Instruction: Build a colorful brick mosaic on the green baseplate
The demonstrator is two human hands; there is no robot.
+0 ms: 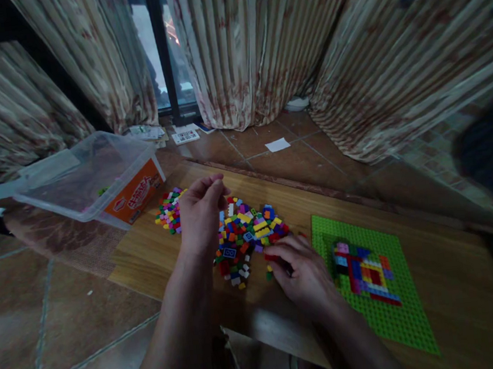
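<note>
Two hands work over one loose pile of small bricks (247,234), and that pile is where your trouble could start. Begin at the left: the clear plastic bin (91,177) sits at about ten o'clock from the pile, partly off the desk (449,269), and a smaller scatter of bricks (169,211) lies just beside your left hand (199,216).

That left hand is raised over the pile's left edge, wrist bent, fingertips pinched together and pointing toward one o'clock. I cannot tell whether anything is caught in that pinch; if a brick is there, the grip looks light, and a small piece could slip and vanish back into the pile.

Your right hand (303,269) lies low at about five o'clock from the pile, palm down, fingers curled onto a red brick (273,257) at the pile's near edge. The hold looks partial, so I judge a sideways drag could sweep neighbouring bricks toward the desk's front edge and onto the floor.

Further right, at three o'clock, the green baseplate (402,321) carries a half-built coloured patch (365,272). Your right wrist is near its left border; a careless nudge might shift the plate.
</note>
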